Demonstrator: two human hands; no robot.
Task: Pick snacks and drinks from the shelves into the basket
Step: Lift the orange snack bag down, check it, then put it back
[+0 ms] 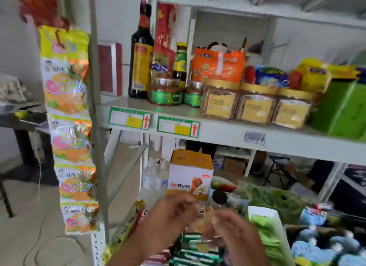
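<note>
Both hands are meeting low in the frame over the lower shelf, blurred by motion. Curled fingers of the left hand and the right hand are closing around a small pale-orange snack packet between them, though the blur is hiding exactly how each finger is pinching it. No basket is showing in this view.

Just behind the hands a white and orange carton with a drumstick picture is standing upright, with clear plastic bottles beside it on its left. Green wrapped bars are lying stacked under the hands, and a white tray of green packets is sitting just to their right, with blue packets farther right.

On the upper shelf a tall dark sauce bottle is standing at the left end, with a red pouch and a green-labelled bottle next to it. Two low jars with green labels are sitting in front, then three gold-lidded tubs in a row, an orange bag behind them, and a green box at the right. Two price tags are stuck to the shelf edge.

A hanging strip of yellow and orange snack bags is dangling in front of the shelf's left upright.
</note>
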